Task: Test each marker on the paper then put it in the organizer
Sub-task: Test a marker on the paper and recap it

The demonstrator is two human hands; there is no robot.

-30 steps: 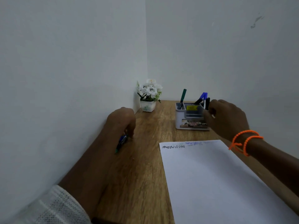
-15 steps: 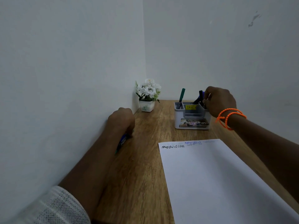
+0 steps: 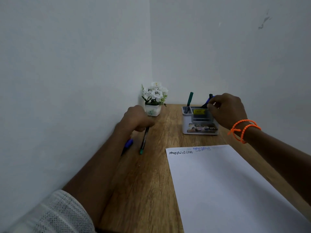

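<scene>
A white sheet of paper (image 3: 227, 185) lies on the wooden table (image 3: 151, 182), with black and blue scribbles (image 3: 180, 152) along its far edge. Behind it stands the grey organizer (image 3: 200, 130). It holds a green marker (image 3: 190, 100) at the left and a black marker (image 3: 210, 97) beside a blue one at the right. My right hand (image 3: 226, 110) hovers over the organizer's right side and pinches the black marker. My left hand (image 3: 136, 118), by the left wall, grips the far end of a green-capped marker (image 3: 143, 143). A blue marker (image 3: 128, 144) lies beside my forearm.
A small white pot of white flowers (image 3: 154, 101) sits in the far corner, just behind my left hand. Walls close the table on the left and at the back. Orange bands circle my right wrist (image 3: 244, 130).
My right hand has stayed over the organizer, settling the black marker into it. My left hand has drawn the green-capped marker out to the right, leaving the blue one on the table.
</scene>
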